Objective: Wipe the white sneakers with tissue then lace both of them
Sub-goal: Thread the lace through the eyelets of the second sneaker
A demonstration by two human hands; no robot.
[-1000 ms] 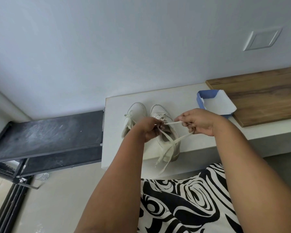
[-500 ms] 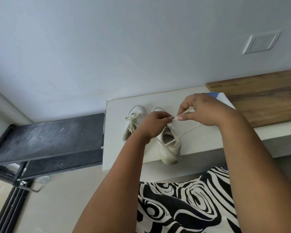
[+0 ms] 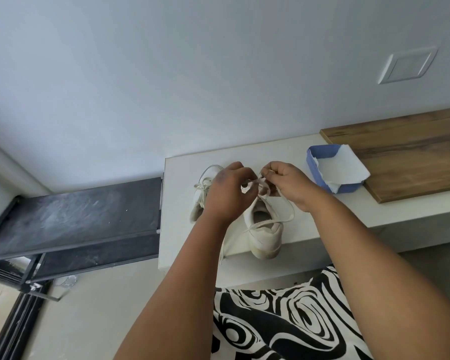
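Two white sneakers stand side by side on a white ledge point(image 3: 309, 224), heels toward me. The left sneaker point(image 3: 200, 196) has its lace tied and is partly hidden by my left hand. Over the right sneaker point(image 3: 264, 235) my left hand point(image 3: 227, 193) and my right hand point(image 3: 287, 183) each pinch a strand of its white lace point(image 3: 286, 203) above the tongue. One loose lace end hangs over the ledge's front edge. A blue tissue box point(image 3: 334, 168) with white tissue showing sits to the right.
A wooden board point(image 3: 411, 157) lies on the ledge behind the tissue box. A dark metal shelf point(image 3: 76, 219) stands left of the ledge, lower down. A black-and-white patterned cloth point(image 3: 283, 320) covers my lap below. A wall plate point(image 3: 407, 64) is on the wall.
My right hand came down and left from beside the tissue box to meet my left hand over the right sneaker. The lace now loops slackly beside the shoe.
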